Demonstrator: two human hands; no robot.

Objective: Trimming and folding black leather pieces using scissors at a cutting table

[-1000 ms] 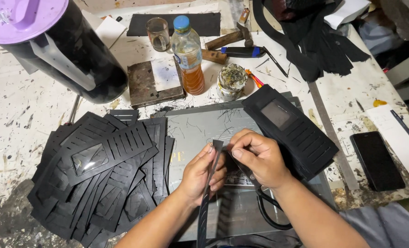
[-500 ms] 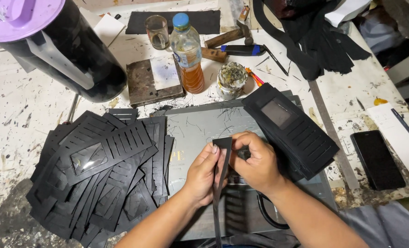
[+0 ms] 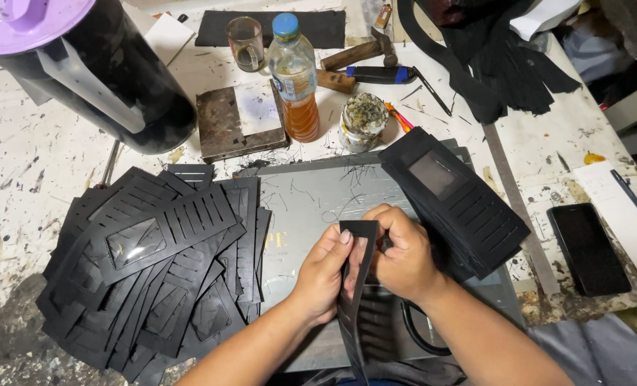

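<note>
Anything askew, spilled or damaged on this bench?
Nothing looks damaged. The bench top is heavily flecked with old paint and scraps. The left pile of black cut pieces is fanned out loosely, while the right stack sits neat. Both hands, left hand and right hand, pinch one black piece.

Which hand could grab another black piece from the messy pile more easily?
Probably the left hand. The messy pile of slotted black pieces lies right beside it on the left, while the right hand sits farther away. Both hands pinch the black strip, so one must let go.
</note>
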